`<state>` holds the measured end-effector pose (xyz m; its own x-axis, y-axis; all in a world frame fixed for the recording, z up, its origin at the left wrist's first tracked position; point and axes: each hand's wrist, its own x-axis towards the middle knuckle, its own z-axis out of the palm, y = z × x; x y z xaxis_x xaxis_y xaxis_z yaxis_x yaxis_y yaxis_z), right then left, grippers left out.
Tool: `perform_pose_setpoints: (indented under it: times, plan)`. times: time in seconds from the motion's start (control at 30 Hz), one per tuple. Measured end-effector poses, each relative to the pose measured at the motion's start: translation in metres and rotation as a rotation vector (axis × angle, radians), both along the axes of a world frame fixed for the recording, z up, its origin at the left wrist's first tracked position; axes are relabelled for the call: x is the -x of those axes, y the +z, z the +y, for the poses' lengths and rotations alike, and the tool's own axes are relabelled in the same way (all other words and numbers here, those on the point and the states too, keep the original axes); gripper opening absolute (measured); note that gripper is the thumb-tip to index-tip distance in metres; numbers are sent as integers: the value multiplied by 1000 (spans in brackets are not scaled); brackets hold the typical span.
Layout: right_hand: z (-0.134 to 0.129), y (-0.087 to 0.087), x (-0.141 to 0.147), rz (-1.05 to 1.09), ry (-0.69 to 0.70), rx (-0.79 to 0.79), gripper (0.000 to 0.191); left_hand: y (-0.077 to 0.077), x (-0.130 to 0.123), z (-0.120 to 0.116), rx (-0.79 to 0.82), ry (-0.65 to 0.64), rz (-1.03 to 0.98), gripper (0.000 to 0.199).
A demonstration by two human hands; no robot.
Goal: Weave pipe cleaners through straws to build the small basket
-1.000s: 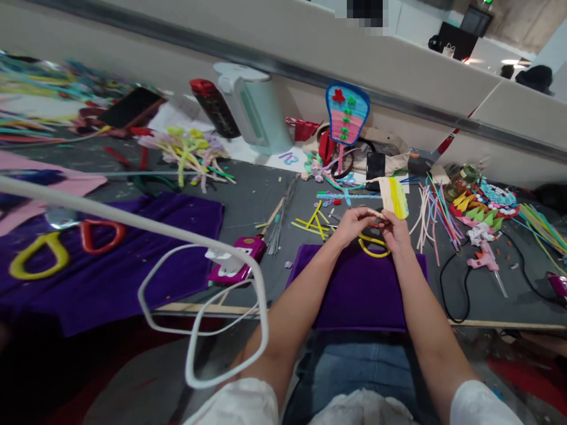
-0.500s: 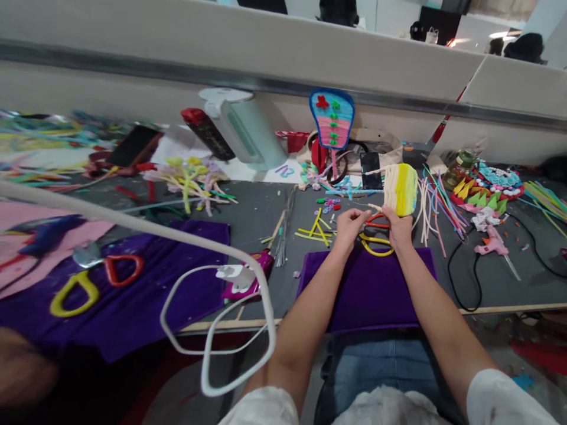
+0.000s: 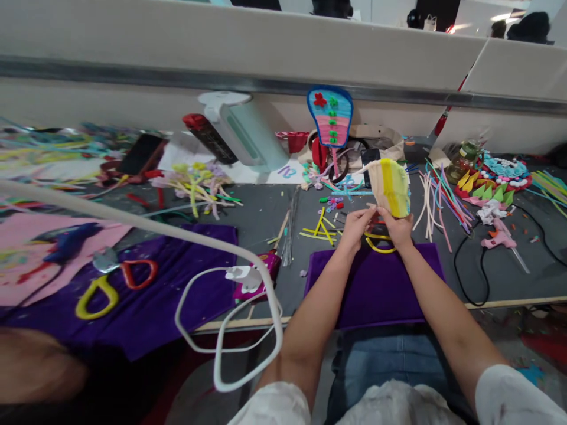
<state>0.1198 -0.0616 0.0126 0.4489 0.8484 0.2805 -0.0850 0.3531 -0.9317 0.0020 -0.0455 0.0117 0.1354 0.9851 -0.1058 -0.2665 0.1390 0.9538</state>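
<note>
My right hand (image 3: 398,229) is closed on the lower edge of a flat panel of pipe cleaners (image 3: 390,186) with cream, yellow and pale green stripes. The panel stands upright and leans a little. Close beside it, my left hand (image 3: 358,229) pinches at the panel's cream lower corner, on what looks like a cream pipe cleaner end; the fingertips partly hide it. Both thumbs nearly meet. Under my hands lie scissors (image 3: 381,248) with red and yellow handles, partly covered, at the far edge of a folded purple cloth (image 3: 385,289).
Yellow pipe cleaner pieces (image 3: 322,229) and thin wires (image 3: 290,227) lie to the left. A white cable (image 3: 221,242) loops across the front left. A pink glue gun (image 3: 500,236) and loose pipe cleaners (image 3: 447,198) lie right. A finished fan (image 3: 331,118) stands behind. Another person's arm (image 3: 39,366) shows lower left.
The striped panel has tilted and shifted slightly left. My left fingers have moved in to the panel's corner, closer to my right thumb. The view has shifted a little.
</note>
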Motion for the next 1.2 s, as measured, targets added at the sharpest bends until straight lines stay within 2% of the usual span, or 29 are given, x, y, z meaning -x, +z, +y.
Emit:
perform_pose_setpoints:
  times: [0.07,0.2,0.3,0.43,0.67,0.8,0.97,1.07,1.2]
  plan:
    - [-1,-3,2,9,51,5,24,-1,-2,0,78,-25,-106,40]
    - [0,-13,4,-29,100,8,23,1,-2,1,151,23,-270,33]
    - [0,-16,5,-64,80,22,22,2,0,2,201,72,-329,21]
    - [1,-11,7,-68,42,53,22,1,1,5,300,104,-393,12]
    - [9,-7,10,326,125,71,33,2,-3,1,169,25,-446,27]
    - [12,-8,9,420,141,111,33,5,-3,-1,154,-43,-479,22]
    - [9,-5,7,334,112,80,31,5,3,3,220,-158,-526,23]
    - [6,-2,5,226,171,53,31,6,11,6,274,-197,-486,24]
    - [5,0,-1,125,252,52,30,8,20,5,301,-197,-394,10]
